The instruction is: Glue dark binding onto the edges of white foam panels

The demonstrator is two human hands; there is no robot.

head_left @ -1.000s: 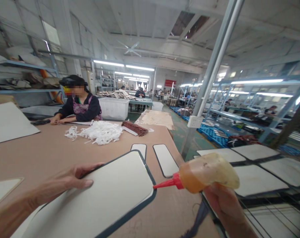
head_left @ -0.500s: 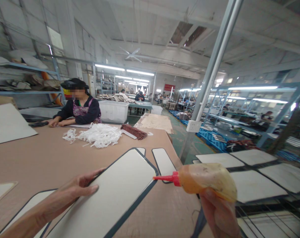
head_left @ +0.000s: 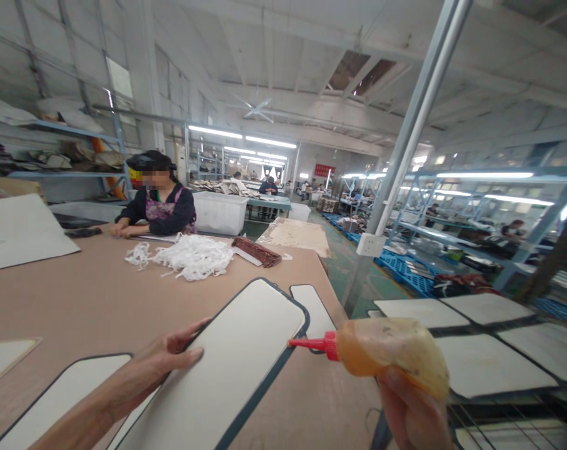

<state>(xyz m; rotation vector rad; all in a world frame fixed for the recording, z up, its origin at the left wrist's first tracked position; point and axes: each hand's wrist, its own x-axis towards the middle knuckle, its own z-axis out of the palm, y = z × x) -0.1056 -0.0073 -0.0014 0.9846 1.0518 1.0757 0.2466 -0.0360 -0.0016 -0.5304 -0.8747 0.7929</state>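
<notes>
My left hand (head_left: 173,353) lies on the left edge of a white panel with a dark border (head_left: 231,362), holding it tilted over the brown table (head_left: 77,300). My right hand (head_left: 412,409) grips a soft amber glue bottle (head_left: 389,350) with a red nozzle. The nozzle tip sits at the panel's right edge. A second bordered panel (head_left: 53,400) lies under my left forearm. Another narrow panel (head_left: 314,309) rests behind the raised one.
A pile of white strips (head_left: 189,256) and a dark brown strip bundle (head_left: 256,251) lie farther back. A person in dark clothes (head_left: 157,203) sits at the far left. A wire rack (head_left: 480,350) with white panels stands at my right, beside a grey post (head_left: 407,144).
The panel under my left hand has slid away from me and to the right, uncovering a second panel beneath. The bottle has stayed at its edge.
</notes>
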